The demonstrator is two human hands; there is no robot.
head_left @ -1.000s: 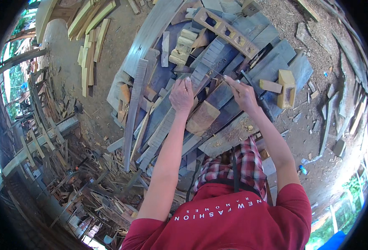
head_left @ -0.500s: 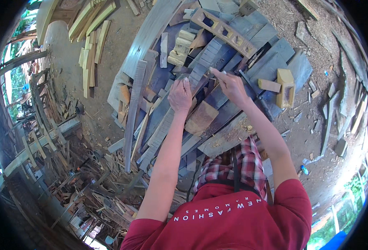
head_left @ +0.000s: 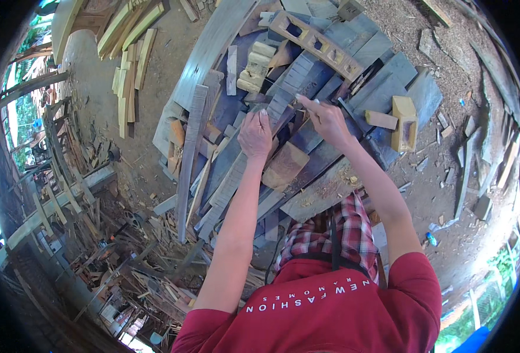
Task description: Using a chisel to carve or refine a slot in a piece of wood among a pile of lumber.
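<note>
My left hand (head_left: 254,135) is curled over a long grey wooden strip with cross lines (head_left: 289,82), on a pile of boards. To its upper right, my right hand (head_left: 327,123) is pinched at the strip's side, on something thin and small that I cannot make out. A brown block (head_left: 283,165) lies below and between my hands. Right of my right hand are a dark bar (head_left: 377,153), a short pale piece (head_left: 380,120) and a hollowed yellow block (head_left: 407,112). Beyond the strip lie a beam with square holes (head_left: 339,59) and several pale shaped blocks (head_left: 257,67).
Long grey boards (head_left: 201,65) edge the pile on the left. Pale timber strips (head_left: 142,59) lie on the dirt floor at upper left, heaped scrap wood (head_left: 130,253) at lower left, and loose planks (head_left: 489,88) along the right.
My right hand has moved up and left along the strip, closer to my left hand, then held nearly still. My left hand has barely moved.
</note>
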